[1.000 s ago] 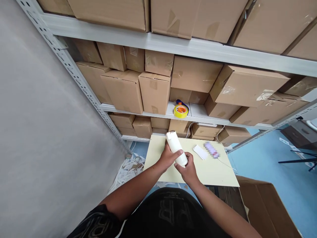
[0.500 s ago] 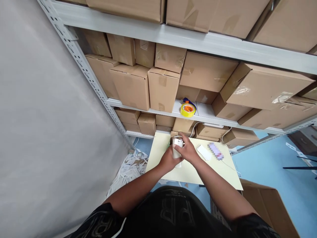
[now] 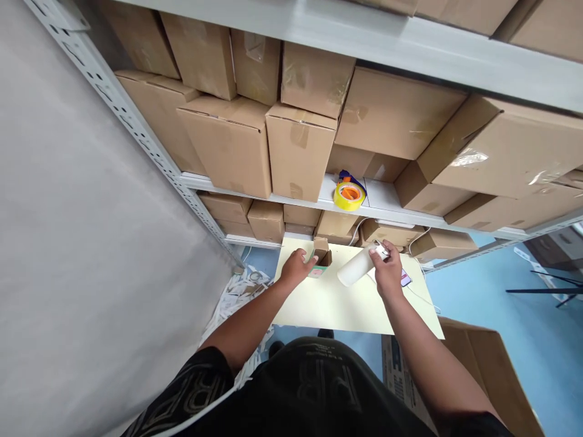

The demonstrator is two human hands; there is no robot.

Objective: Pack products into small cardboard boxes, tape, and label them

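Left hand (image 3: pixel 295 267): low over the far left part of the desk (image 3: pixel 337 306), fingers (image 3: pixel 304 255) bent and lying against the near side of the small cardboard box (image 3: pixel 321 251); whether they pinch it or only touch it cannot be told
Small cardboard box: brown, its top flap up, standing at the desk's far edge just right of the left hand, with a pink and green patch on the desk at its foot
Right hand (image 3: pixel 388 274): fingers (image 3: pixel 381 253) wrapped round the far end of the white cylinder (image 3: pixel 354 271), holding it firmly
White cylinder: smooth and plain, tilted, its free end pointing down and left toward the middle of the desk, near the small cardboard box but apart from it; a small pale part shows at the held end
Desk: pale yellow top, pushed up against the shelving
Phone (image 3: pixel 404 280): on the desk, mostly hidden behind the right hand
Cable (image 3: pixel 421 298): thin and white, running off the right side of the desk
Tape roll (image 3: pixel 349 196): yellow with an orange core, on the grey shelf (image 3: pixel 385 200) above the desk, between the cartons (image 3: pixel 298 152)
Cartons: brown, taped shut, stacked along every level of the shelf
Paper strips (image 3: pixel 239 298): a white heap on the blue floor left of the desk
Open carton (image 3: pixel 494 376): on the floor to the right, beside the person
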